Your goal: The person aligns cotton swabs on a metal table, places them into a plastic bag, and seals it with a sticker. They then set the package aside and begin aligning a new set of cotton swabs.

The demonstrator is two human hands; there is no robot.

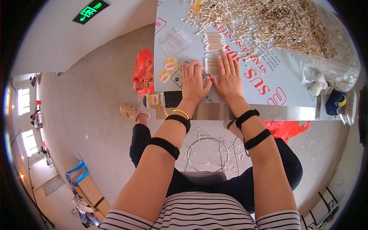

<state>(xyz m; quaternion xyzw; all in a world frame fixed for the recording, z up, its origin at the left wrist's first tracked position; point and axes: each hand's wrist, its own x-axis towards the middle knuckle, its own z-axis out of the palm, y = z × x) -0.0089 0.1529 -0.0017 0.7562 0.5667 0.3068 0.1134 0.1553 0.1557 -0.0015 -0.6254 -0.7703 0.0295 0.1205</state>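
Observation:
A flat row of cotton swabs (211, 66) lies on the table between my two hands. My left hand (194, 82) rests at the row's left end, fingers apart and slightly bent. Flat against the row's right end lies my right hand (229, 78), its fingers stretched out and covering part of the swabs. Neither hand grasps anything; the thumbs come close together below the row. Just beyond is a second neat row of swabs (214, 41). Left of my left hand are small yellow printed cards (168, 68) and clear plastic bags (175, 42).
A big heap of loose swabs (283, 25) spreads over the far right, partly in a clear sack (337, 71). A filled swab pack (155, 100) sits at the left front edge beside a dark flat object (173, 99). A blue tape dispenser (335, 102) stands right; a red bag (143, 71) hangs left.

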